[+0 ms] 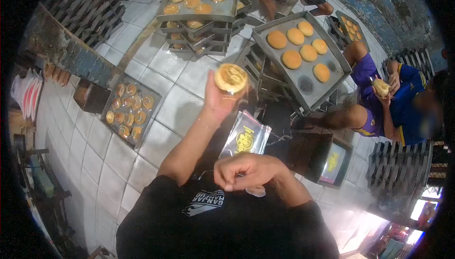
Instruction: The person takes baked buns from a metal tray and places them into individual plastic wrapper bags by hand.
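My left hand [219, 98] is raised in front of me, closed around a round golden bun [231, 78] in a clear plastic bag with yellow print. Close to my chest, my right hand [246, 171] has its fingers curled together. Whatever they may hold is hidden, though a small pale, translucent bit [256, 191] shows just under the hand. Between my hands, a stack of clear plastic bags [244, 134] with yellow print lies at my lap, partly behind my right hand.
A tray [303, 90] of unwrapped buns stands ahead right. Stacked trays [227, 14] of wrapped buns rise at the back. Another wrapped-bun tray [154, 133] lies on the floor at left. At right, a seated person [403, 93] holds a bun; another sits at the back.
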Available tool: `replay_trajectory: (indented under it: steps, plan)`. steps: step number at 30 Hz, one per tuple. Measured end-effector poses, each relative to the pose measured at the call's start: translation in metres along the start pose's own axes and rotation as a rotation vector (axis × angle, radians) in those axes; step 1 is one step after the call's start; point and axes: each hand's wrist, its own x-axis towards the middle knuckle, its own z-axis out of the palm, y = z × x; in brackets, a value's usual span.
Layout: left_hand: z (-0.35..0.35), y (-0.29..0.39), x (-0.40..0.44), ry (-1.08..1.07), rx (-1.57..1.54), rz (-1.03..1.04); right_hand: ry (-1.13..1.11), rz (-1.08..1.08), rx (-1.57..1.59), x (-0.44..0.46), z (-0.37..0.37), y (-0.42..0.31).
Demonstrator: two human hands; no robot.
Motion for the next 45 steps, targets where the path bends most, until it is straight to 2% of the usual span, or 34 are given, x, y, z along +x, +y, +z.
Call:
replay_trajectory:
  steps: [1,2,3,5,6,7,9,10,11,13,14,15,17,19,21,22,23,25,26,27,29,31,33,35,38,40,42,43,45]
  plan:
    - [0.004,0.007,-0.004,-0.012,-0.024,0.045,0.07,0.037,0.012,-0.001,0.0,-0.004]
    - [0.009,0.004,-0.006,0.069,0.012,0.142,0.137,0.073,0.023,-0.002,0.001,-0.007]
    - [0.004,-0.001,-0.007,0.073,0.008,0.15,0.203,0.105,0.036,-0.002,0.003,-0.009]
    - [-0.005,-0.012,-0.005,0.049,-0.017,0.028,0.191,0.082,-0.024,0.015,-0.002,-0.003]
    - [0.012,-0.02,-0.011,0.15,0.091,0.073,0.199,0.077,-0.081,0.017,-0.001,0.001]
    - [0.009,-0.022,-0.01,0.154,0.093,0.06,0.21,0.085,-0.079,0.012,0.0,0.002]
    - [0.006,-0.021,0.001,0.248,0.069,-0.059,0.009,0.016,-0.073,0.009,-0.005,0.003]
    - [0.015,-0.019,-0.01,0.163,0.079,0.038,-0.115,0.006,0.054,-0.002,-0.006,-0.001]
    - [0.011,-0.011,-0.013,0.177,0.076,0.044,-0.24,0.013,0.182,-0.014,-0.008,-0.005]
    - [0.004,0.006,-0.014,0.162,0.07,0.179,-0.347,-0.086,0.523,-0.022,-0.008,-0.017]
    - [0.023,0.006,-0.031,0.197,0.057,0.131,0.04,0.188,0.45,-0.02,-0.01,-0.007]
    - [0.033,-0.003,-0.047,0.195,0.054,0.122,0.048,0.193,0.446,-0.02,-0.014,-0.001]
    - [0.042,-0.016,-0.072,0.043,0.131,-0.158,0.578,-0.295,-0.803,-0.001,-0.018,0.0]
    - [0.032,-0.018,-0.081,0.07,0.223,-0.25,0.522,-0.252,-0.754,-0.004,-0.012,0.004]
    - [0.006,-0.013,-0.057,0.144,0.87,0.28,0.421,-0.206,-0.7,-0.004,-0.016,0.005]
    - [0.002,-0.001,-0.053,-0.007,0.888,0.201,0.473,-0.013,-0.646,0.001,-0.025,0.02]
    - [0.0,-0.005,-0.049,-0.012,0.881,0.221,0.462,-0.029,-0.656,0.004,-0.033,0.035]
    - [0.006,-0.014,-0.047,-0.091,1.092,0.262,0.647,0.192,-0.219,0.018,-0.044,0.058]
    - [0.007,-0.014,-0.045,-0.015,1.295,0.384,0.659,0.159,-0.167,0.02,-0.046,0.066]
    - [0.008,-0.014,-0.042,-0.024,1.296,0.395,0.661,0.146,-0.171,0.021,-0.047,0.065]
    - [0.011,-0.017,-0.029,-0.196,1.347,0.774,0.529,0.193,-0.119,0.018,-0.053,0.064]
    - [0.015,-0.02,-0.024,-0.125,1.311,0.744,0.523,0.188,-0.193,0.017,-0.053,0.044]
    - [0.023,-0.02,-0.025,0.046,1.0,0.529,0.616,0.137,-0.02,0.02,-0.047,0.022]
    - [0.021,-0.02,-0.024,0.091,0.978,0.514,0.634,0.217,-0.012,0.024,-0.047,0.018]
    - [0.025,-0.019,-0.025,0.112,0.935,0.489,0.466,0.234,-0.032,0.029,-0.048,0.016]
    - [0.032,-0.017,-0.037,0.132,0.915,0.447,0.512,0.175,-0.111,0.027,-0.045,0.011]
    - [0.048,-0.016,-0.047,0.246,1.159,0.583,0.626,0.124,-0.243,0.03,-0.045,-0.002]
    - [0.042,-0.016,-0.043,0.229,1.18,0.542,0.617,0.182,-0.252,0.039,-0.063,0.009]
    - [0.025,0.002,-0.027,0.274,1.422,0.807,0.559,0.348,0.108,0.031,-0.082,0.024]
